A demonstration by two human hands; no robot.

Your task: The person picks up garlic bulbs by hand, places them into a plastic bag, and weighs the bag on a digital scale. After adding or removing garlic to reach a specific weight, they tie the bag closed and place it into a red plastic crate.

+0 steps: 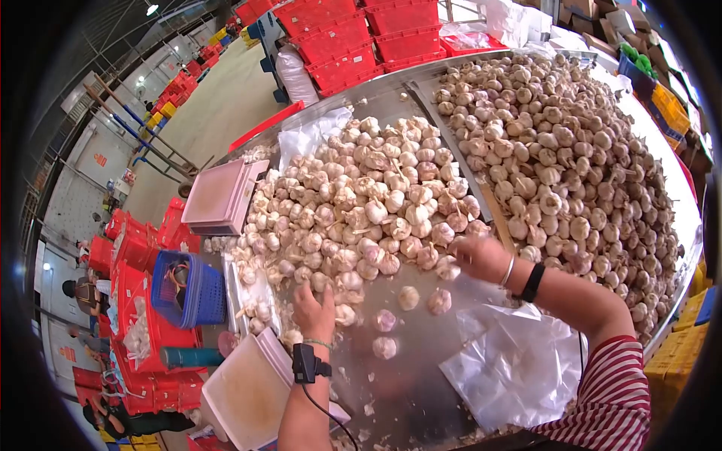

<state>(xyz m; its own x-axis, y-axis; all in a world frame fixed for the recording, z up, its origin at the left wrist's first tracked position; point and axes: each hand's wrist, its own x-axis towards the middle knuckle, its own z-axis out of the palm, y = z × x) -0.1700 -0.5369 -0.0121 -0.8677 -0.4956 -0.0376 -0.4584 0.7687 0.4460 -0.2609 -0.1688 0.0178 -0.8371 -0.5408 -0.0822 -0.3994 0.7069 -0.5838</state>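
My left hand is at the near left edge of a heap of pale garlic bulbs, its thumb and fingers around a garlic bulb. My right hand hovers at the heap's right side with fingers curled and smeared by motion; what they hold, if anything, I cannot make out. Close by its fingertips lies another garlic bulb. Several loose bulbs, among them one garlic bulb, rest on the metal table between my hands.
A metal divider separates a larger, browner garlic heap on the right. Clear plastic bags lie in front of my right arm. Pinkish scales and a blue basket stand left. Red crates are stacked behind.
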